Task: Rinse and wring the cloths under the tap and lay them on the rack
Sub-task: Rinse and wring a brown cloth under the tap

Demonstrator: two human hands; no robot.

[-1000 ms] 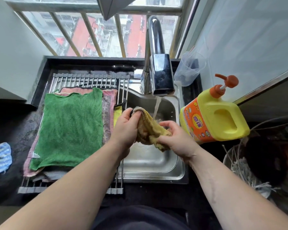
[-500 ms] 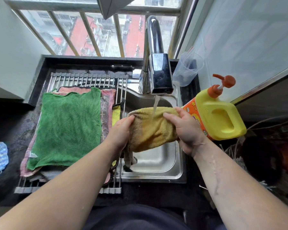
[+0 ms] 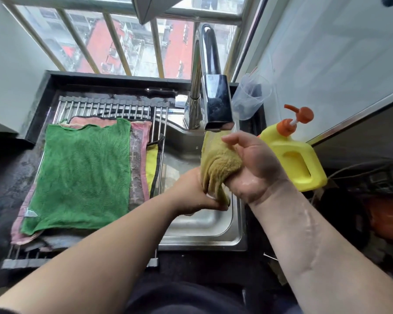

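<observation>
Right hand (image 3: 256, 168) is curled round the upper part of the yellow cloth (image 3: 218, 162), which sits just under the tap (image 3: 216, 98). On my feed I see the left hand (image 3: 191, 191) pinching the cloth's twisted lower end over the sink (image 3: 202, 232). To the left, a green cloth (image 3: 84, 175) lies flat on the rack (image 3: 104, 107) over a pink cloth (image 3: 141, 132), and a yellow pump bottle (image 3: 290, 159) stands right of the sink.

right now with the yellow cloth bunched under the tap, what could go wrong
The right hand, gripping the yellow cloth with the left hand, is close to the detergent bottle; a hard twist might knock it. The rack is mostly covered by the green cloth, so this one may overlap it.
</observation>
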